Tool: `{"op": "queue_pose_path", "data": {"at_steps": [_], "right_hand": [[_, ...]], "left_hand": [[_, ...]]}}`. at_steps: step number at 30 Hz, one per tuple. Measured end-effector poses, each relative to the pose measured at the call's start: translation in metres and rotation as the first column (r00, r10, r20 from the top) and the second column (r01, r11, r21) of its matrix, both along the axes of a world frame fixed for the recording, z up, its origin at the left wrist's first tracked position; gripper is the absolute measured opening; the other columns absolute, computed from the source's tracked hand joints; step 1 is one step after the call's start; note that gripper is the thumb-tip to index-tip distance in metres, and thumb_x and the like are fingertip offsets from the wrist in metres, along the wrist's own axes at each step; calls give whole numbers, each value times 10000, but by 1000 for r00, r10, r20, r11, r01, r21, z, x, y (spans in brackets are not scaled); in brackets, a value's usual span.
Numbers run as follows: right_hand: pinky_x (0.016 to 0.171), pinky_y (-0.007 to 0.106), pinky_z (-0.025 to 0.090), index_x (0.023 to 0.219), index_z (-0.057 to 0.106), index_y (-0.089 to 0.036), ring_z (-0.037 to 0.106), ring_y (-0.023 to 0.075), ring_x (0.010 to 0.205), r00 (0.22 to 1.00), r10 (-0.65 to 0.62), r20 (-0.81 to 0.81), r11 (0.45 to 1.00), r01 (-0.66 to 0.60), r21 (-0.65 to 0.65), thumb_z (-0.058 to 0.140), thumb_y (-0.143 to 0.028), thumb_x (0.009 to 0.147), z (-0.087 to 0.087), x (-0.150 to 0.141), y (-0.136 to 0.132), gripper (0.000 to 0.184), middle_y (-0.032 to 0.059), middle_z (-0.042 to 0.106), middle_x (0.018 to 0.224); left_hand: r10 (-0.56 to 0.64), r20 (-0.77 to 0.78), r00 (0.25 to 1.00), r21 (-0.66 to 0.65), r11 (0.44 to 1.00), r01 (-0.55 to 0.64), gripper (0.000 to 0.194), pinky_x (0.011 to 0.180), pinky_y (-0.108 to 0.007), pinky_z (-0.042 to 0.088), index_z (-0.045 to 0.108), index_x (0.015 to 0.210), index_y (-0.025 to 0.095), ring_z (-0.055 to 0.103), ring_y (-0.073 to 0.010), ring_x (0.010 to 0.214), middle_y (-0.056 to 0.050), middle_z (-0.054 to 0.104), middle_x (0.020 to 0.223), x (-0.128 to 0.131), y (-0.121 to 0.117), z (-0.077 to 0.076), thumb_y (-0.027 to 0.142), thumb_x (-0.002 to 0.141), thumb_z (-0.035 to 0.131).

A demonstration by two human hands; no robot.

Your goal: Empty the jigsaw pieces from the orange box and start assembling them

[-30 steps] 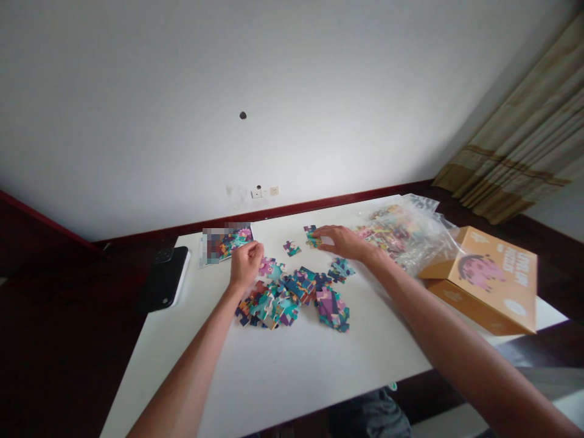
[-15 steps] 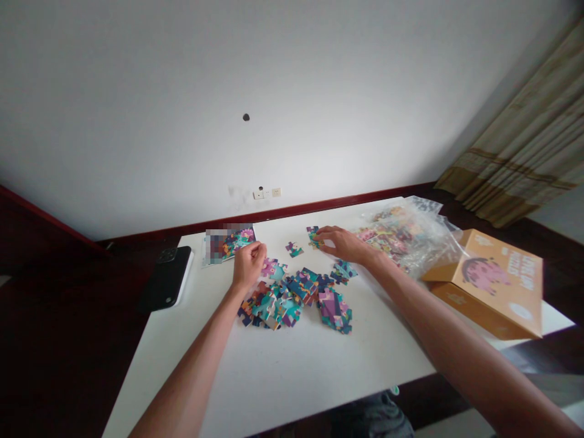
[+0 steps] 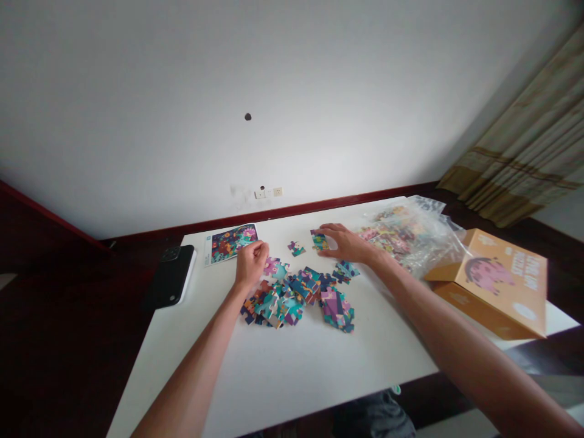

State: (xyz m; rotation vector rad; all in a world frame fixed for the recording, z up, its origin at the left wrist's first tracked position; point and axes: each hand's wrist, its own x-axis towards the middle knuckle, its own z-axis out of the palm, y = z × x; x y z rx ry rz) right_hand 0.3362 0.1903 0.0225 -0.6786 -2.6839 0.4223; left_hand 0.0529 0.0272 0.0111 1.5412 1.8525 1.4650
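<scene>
My left hand [image 3: 252,263] is closed in a loose fist over the lower right corner of a picture sheet [image 3: 228,244]. What its fingers hold, if anything, is hidden. My right hand [image 3: 344,242] reaches to a small group of joined puzzle pieces [image 3: 320,240], with the thumb at their near edge and the fingers at the far one. A loose puzzle piece [image 3: 296,248] lies between the hands. Nearer me spreads a heap of puzzle pieces [image 3: 276,304], with a purple and teal stack [image 3: 337,309] at its right.
A clear plastic bag of pieces [image 3: 396,234] lies right of my right hand, near my forearm. Beyond it an orange box [image 3: 497,280] rests on the table's right end. A black phone [image 3: 171,277] lies on a white object at the left edge of the white table [image 3: 283,377].
My right thumb and fingers have spread a little wider, and more of the joined pieces shows between them. My left hand stays closed in nearly the same place. The view has shifted slightly.
</scene>
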Motion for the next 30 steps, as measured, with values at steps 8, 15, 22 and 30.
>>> {"op": "queue_pose_path", "data": {"at_steps": [8,15,22,30], "right_hand": [[1148,496,453,1302,703,-253,610,306,1293,991,134,14,990,-134,-37,796,-434,837,3,3,2,508,109,669,1360],[1134,512,464,1277,712,-238,612,317,1282,999,52,-7,998,-52,-24,755,-494,891,2,-3,-2,465,129,665,1353],[1129,533,464,1300,701,-215,605,337,1281,988,-4,-155,999,10,39,709,-432,933,-6,-24,-13,427,147,683,1331],[1095,518,475,1224,733,-197,647,337,1194,990,8,-140,999,-1,48,679,-371,939,-8,-22,-13,338,136,732,1216]], "left_hand": [[19,-39,999,-3,1000,-19,373,544,-257,285,522,601,191,411,-113,523,33,483,537,-3,2,-3,351,938,532],[38,61,997,8,999,-39,320,495,-245,260,527,612,195,379,-107,492,42,453,532,-6,0,-1,342,896,551],[26,73,997,15,1000,-27,339,519,-242,308,517,605,197,432,-118,524,28,491,552,-7,-3,1,359,901,546],[44,101,994,40,998,-48,339,525,-242,299,514,614,192,429,-112,535,32,480,567,-8,-9,0,359,906,548]]}}
